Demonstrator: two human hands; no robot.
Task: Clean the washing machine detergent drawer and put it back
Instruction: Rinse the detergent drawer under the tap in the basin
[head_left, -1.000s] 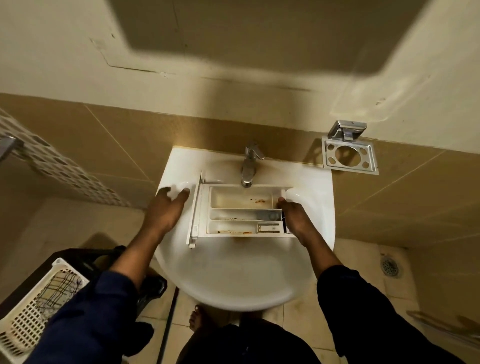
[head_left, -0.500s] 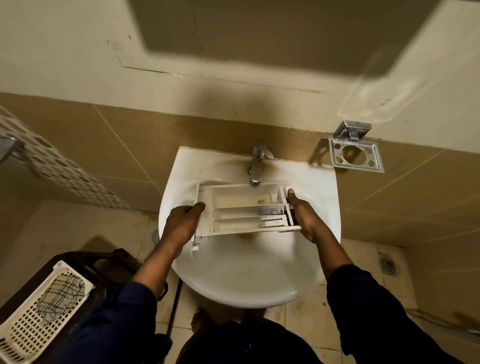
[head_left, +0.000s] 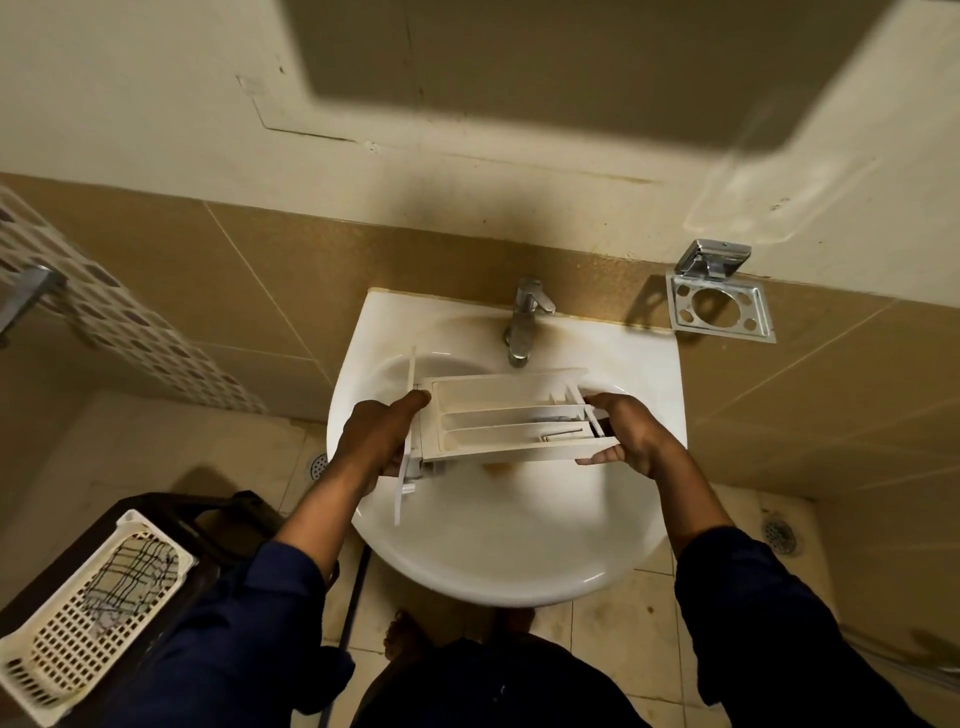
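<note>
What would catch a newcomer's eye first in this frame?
The white detergent drawer, gripped at each end by the left hand and right hand over the white sink. Behind it stands a chrome tap; a lattice basket sits at lower left.

No readable writing anywhere in the head view.

The white plastic detergent drawer (head_left: 498, 421) with its three long compartments, held over the white ceramic basin (head_left: 519, 545), bears no legible label or symbol (small grey fittings at its 3 o'clock end are too blurred to tell). The chrome tap (head_left: 525, 322) at the basin's 12 o'clock shows no brand mark.
</note>
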